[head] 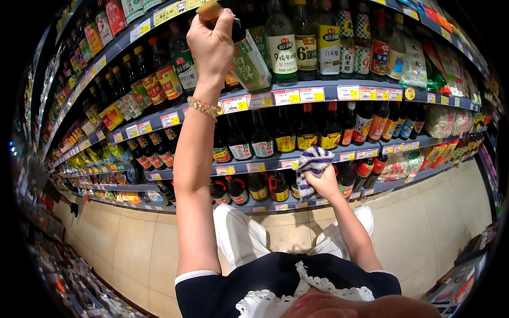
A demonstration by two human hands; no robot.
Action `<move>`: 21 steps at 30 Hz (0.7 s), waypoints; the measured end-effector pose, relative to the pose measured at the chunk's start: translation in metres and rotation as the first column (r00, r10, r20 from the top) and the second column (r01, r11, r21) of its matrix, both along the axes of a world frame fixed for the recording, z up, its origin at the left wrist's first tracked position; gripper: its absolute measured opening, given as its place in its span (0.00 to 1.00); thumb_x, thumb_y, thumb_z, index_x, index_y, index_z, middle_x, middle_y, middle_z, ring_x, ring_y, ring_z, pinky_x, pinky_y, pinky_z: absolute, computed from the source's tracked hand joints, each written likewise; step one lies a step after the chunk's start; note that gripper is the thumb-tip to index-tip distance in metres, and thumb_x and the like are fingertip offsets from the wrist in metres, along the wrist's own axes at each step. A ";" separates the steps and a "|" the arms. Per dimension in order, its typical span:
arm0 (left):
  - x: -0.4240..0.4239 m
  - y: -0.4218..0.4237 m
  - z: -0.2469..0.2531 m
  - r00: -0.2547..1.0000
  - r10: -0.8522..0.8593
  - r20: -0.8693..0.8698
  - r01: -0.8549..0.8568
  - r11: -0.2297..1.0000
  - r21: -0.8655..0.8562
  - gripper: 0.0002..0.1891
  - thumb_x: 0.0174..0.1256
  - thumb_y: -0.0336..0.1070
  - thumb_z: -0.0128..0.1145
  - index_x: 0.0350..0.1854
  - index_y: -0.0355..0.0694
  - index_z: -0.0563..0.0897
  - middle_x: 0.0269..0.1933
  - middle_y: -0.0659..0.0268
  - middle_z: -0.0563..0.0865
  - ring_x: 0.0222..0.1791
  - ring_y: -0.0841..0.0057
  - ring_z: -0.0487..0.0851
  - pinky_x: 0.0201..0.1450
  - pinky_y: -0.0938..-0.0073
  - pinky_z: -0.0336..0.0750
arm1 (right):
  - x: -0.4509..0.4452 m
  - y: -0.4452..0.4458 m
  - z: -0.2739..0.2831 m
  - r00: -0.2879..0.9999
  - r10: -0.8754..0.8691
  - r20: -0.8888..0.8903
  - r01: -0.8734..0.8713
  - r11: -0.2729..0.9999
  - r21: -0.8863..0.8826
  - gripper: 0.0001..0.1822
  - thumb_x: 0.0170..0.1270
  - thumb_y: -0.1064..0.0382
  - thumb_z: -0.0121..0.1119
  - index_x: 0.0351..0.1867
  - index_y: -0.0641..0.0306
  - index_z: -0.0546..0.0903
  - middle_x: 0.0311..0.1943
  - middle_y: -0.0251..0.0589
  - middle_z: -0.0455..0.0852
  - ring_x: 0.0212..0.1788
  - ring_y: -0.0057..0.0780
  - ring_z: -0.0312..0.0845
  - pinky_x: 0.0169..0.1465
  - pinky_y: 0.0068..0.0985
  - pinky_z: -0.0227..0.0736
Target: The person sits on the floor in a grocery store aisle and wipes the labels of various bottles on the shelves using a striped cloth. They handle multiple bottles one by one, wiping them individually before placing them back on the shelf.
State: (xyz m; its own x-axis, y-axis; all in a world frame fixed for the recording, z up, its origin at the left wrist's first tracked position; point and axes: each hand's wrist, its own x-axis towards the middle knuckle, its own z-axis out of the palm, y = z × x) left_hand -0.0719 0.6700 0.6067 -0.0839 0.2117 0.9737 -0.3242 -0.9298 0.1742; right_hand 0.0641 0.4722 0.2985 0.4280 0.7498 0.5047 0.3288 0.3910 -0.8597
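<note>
My left hand [212,43] is raised to the upper shelf, its fingers closed around the neck of a bottle with a yellowish cap [209,10]; the hand hides much of the bottle. Just right of it, a green-labelled carton or bottle [249,63] leans at the shelf's front edge. A purple-and-white striped cloth [316,161] is bunched in my right hand [324,182], in front of the lower shelves. Dark sauce bottles [286,135] with yellow labels stand behind and above the cloth. Clear vinegar bottles [282,51] stand right of my left hand.
Price tags line the shelf edge [332,94]. Plastic-wrapped packages [439,123] lie at the right. More bottles [145,83] fill the shelves at left. Tiled floor [131,246] runs below, with other shelving [75,274] at lower left and goods [461,290] at lower right.
</note>
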 end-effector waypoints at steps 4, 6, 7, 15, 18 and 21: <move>0.020 0.015 0.011 0.998 0.000 -0.059 0.006 0.996 0.091 0.15 0.65 0.42 0.61 0.38 0.32 0.82 0.33 0.69 0.85 0.34 0.87 0.78 0.39 0.82 0.73 | 0.001 -0.024 -0.003 0.995 0.058 -0.078 -0.060 0.998 -0.025 0.14 0.52 0.71 0.60 0.42 0.67 0.78 0.39 0.35 0.83 0.43 0.22 0.77 0.51 0.24 0.71; 0.028 0.020 0.011 0.996 0.048 -0.072 -0.042 0.996 0.080 0.14 0.65 0.42 0.61 0.37 0.33 0.82 0.34 0.69 0.85 0.34 0.86 0.79 0.40 0.82 0.73 | 0.002 -0.032 -0.005 0.990 0.109 -0.083 -0.113 0.993 -0.037 0.13 0.53 0.72 0.59 0.43 0.67 0.78 0.39 0.34 0.83 0.43 0.21 0.77 0.51 0.23 0.71; 0.032 0.023 0.012 0.994 0.073 -0.079 -0.067 0.995 0.076 0.14 0.65 0.42 0.61 0.36 0.33 0.82 0.34 0.69 0.85 0.34 0.86 0.79 0.40 0.82 0.73 | 0.001 -0.037 -0.004 0.991 0.106 -0.086 -0.109 0.993 -0.033 0.13 0.53 0.72 0.59 0.42 0.67 0.79 0.39 0.34 0.84 0.43 0.21 0.77 0.51 0.24 0.71; 0.056 0.046 0.008 0.964 0.197 -0.177 -0.206 0.978 -0.036 0.13 0.64 0.41 0.62 0.36 0.33 0.82 0.29 0.68 0.86 0.28 0.86 0.79 0.33 0.81 0.74 | 0.004 -0.058 -0.017 0.961 0.084 -0.264 -0.105 0.992 -0.065 0.15 0.53 0.73 0.59 0.45 0.66 0.77 0.40 0.33 0.82 0.43 0.21 0.76 0.50 0.23 0.71; 0.068 0.059 0.008 0.959 0.214 -0.185 -0.227 0.972 -0.054 0.13 0.60 0.40 0.63 0.33 0.32 0.82 0.26 0.65 0.84 0.26 0.80 0.79 0.32 0.76 0.74 | 0.009 -0.061 -0.022 0.963 0.103 -0.247 -0.125 0.990 -0.073 0.18 0.53 0.73 0.57 0.48 0.66 0.75 0.41 0.33 0.81 0.44 0.22 0.76 0.51 0.23 0.70; 0.075 0.065 0.008 0.946 0.235 -0.223 -0.263 0.959 -0.104 0.15 0.55 0.40 0.63 0.32 0.30 0.81 0.25 0.57 0.85 0.26 0.70 0.83 0.34 0.69 0.77 | 0.011 -0.062 -0.033 0.937 0.148 -0.316 -0.170 0.985 -0.042 0.21 0.53 0.74 0.56 0.51 0.67 0.74 0.43 0.35 0.82 0.46 0.23 0.77 0.54 0.26 0.71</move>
State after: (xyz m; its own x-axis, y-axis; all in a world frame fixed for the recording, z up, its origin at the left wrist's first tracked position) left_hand 0.0032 0.7353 0.6148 0.0489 0.3365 0.9404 -0.0293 -0.9407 0.3381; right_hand 0.0751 0.4098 0.2655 0.4279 0.8483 0.3118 -0.0207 0.3541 -0.9350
